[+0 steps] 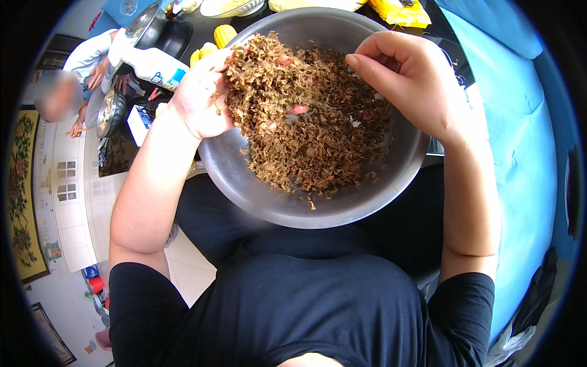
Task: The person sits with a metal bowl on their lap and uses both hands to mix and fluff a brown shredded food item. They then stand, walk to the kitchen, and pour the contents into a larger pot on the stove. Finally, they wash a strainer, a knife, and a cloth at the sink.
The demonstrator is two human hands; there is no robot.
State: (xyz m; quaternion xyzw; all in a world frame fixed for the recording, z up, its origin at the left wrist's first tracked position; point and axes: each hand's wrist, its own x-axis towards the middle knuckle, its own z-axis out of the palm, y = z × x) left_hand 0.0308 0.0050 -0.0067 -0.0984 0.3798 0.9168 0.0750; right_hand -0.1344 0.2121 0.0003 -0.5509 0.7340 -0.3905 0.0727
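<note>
A wide metal basin (306, 211) rests over my lap, holding a loose heap of brown, crinkled, dried-looking shreds (318, 153). My left hand (199, 101) cups a big clump of these shreds (266, 76) above the basin's left side. Its fingertips poke out among the shreds, and the rest of the fingers are covered. Over the right side of the basin, my right hand (422, 82) is closed in a pinch, thumb against fingers. Whatever lies between those fingertips, if anything, is too small to tell.
Beyond the basin is a dark table with corn cobs (225, 35), a yellow packet (400, 12) and a white bottle (153, 66). At the far left another person (85, 67) works by a pan (112, 113). A blue sofa (513, 140) stands on my right.
</note>
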